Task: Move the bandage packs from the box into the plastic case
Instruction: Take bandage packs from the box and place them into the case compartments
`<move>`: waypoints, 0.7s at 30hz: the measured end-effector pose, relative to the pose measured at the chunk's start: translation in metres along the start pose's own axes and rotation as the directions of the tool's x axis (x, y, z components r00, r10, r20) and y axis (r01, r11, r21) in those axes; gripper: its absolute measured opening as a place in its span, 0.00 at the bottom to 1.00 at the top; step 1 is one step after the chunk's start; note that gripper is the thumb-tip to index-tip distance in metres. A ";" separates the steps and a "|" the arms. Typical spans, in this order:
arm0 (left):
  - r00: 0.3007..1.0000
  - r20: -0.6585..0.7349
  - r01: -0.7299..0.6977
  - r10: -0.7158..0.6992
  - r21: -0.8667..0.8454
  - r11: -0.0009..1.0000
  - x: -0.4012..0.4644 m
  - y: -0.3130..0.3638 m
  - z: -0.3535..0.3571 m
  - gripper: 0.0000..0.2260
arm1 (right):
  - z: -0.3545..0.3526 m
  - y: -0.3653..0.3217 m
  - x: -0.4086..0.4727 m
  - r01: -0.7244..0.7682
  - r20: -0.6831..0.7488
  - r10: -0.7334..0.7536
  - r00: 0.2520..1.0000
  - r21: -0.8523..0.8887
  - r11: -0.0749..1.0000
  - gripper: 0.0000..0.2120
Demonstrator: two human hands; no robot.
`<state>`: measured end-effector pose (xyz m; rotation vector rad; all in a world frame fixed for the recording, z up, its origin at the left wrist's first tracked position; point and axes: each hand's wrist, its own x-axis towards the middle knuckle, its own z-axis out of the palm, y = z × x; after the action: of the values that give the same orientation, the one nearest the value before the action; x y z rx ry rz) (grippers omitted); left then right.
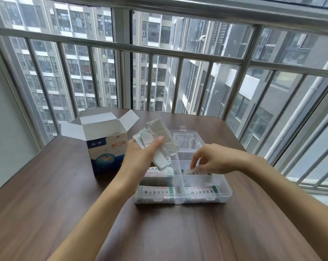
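Bandage packs (160,140) fan from the gripping left hand (140,157); right hand (214,161) pinches one pack (192,172) inside the plastic case (225,187).

The bandage box (106,147) stands on the surface (46,194), just left of the plastic case (223,187). Bandage packs (155,192) lie in the case's near compartments. A railing (159,51) runs behind the surface's far edge.

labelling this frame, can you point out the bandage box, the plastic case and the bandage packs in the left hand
bandage box (107,157): head view, printed front face.
plastic case (226,187): head view, right wall.
bandage packs (159,132): head view, top strip.
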<state>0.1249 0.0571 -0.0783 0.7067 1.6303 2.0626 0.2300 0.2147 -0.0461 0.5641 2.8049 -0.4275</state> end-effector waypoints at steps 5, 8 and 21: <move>1.000 0.003 0.000 0.000 -0.004 1.000 0.000 -0.001 -0.001 0.05 | 0.000 -0.006 -0.007 0.014 -0.125 -0.062 0.990 -0.354 0.935 0.07; 1.000 0.014 0.000 0.000 0.016 1.000 0.000 -0.001 0.000 0.04 | -0.003 -0.012 -0.004 0.083 -0.078 -0.150 0.986 -0.548 0.832 0.10; 0.998 0.011 0.057 -0.057 -0.010 0.998 0.001 -0.001 -0.002 0.03 | -0.001 -0.006 0.010 0.199 -0.041 -0.214 0.976 -0.233 0.952 0.08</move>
<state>0.1232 0.0561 -0.0800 0.6589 1.6136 2.0224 0.2180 0.2128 -0.0472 0.2399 2.9337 -0.1218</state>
